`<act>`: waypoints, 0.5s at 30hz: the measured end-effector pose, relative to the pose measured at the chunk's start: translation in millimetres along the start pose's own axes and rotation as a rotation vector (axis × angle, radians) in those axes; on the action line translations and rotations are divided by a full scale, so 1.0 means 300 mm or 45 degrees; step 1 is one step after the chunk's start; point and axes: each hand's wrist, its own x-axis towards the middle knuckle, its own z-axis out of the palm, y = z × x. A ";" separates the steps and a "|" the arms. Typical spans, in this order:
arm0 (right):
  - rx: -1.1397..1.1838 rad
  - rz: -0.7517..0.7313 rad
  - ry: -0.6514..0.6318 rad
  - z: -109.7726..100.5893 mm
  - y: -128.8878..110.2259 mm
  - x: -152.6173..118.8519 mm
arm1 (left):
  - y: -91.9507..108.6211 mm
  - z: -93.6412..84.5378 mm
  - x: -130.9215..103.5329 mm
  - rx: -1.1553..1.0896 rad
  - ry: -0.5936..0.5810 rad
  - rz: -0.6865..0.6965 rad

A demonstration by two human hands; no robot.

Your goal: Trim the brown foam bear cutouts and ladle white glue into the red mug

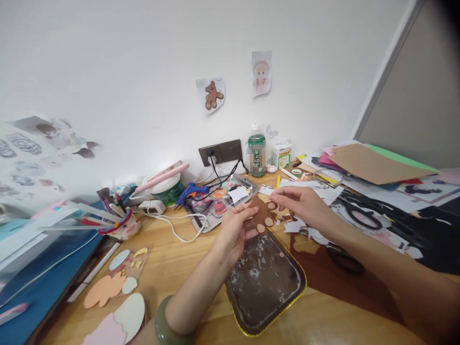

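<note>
A brown bear-shaped cutout (261, 212) with light tan pads is pinched between the thumb and fingers of my left hand (235, 227). My right hand (296, 203) is beside the cutout's upper right, its thumb and index fingertips pressed together; anything between them is too small to make out. Below both hands lies a dark tray (266, 287) with a yellow edge and pale residue on its surface. A picture of a similar brown bear (213, 96) hangs on the wall.
Behind my hands are a metal tray (196, 223), a blue glue gun (192, 192) and a green bottle (257, 151). Black scissors (359, 213) and paper scraps lie right. At left are a pen cup (124, 227) and pastel cutouts (104, 290).
</note>
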 end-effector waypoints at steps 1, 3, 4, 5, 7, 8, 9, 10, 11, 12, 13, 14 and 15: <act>0.000 -0.003 -0.006 -0.001 0.002 0.001 | 0.002 0.000 0.001 0.002 0.005 0.000; -0.025 0.018 -0.001 -0.009 0.010 0.002 | 0.008 -0.003 0.003 0.011 0.009 -0.008; -0.068 0.032 0.013 -0.015 0.015 0.003 | 0.010 -0.005 0.004 0.016 0.012 -0.015; -0.135 0.036 0.023 -0.022 0.022 0.003 | 0.013 -0.009 0.007 0.019 0.020 -0.025; -0.331 -0.001 -0.015 -0.036 0.039 -0.002 | 0.016 -0.018 0.013 0.013 0.048 -0.042; -0.442 -0.052 -0.074 -0.040 0.047 -0.008 | 0.017 -0.023 0.018 0.004 0.062 -0.046; -0.552 -0.125 -0.155 -0.042 0.056 -0.017 | 0.017 -0.028 0.022 -0.005 0.070 -0.046; -0.660 -0.213 -0.247 -0.040 0.063 -0.030 | 0.016 -0.033 0.026 -0.014 0.071 -0.042; -0.768 -0.305 -0.326 -0.035 0.070 -0.046 | 0.016 -0.037 0.030 -0.023 0.068 -0.037; -0.877 -0.392 -0.385 -0.027 0.075 -0.064 | 0.015 -0.040 0.034 -0.031 0.066 -0.030; -0.983 -0.468 -0.423 -0.017 0.078 -0.083 | 0.014 -0.042 0.037 -0.035 0.070 -0.027; -1.082 -0.528 -0.447 -0.004 0.081 -0.102 | 0.012 -0.043 0.039 -0.037 0.077 -0.025; -1.169 -0.570 -0.462 0.009 0.084 -0.118 | 0.011 -0.044 0.041 -0.037 0.081 -0.025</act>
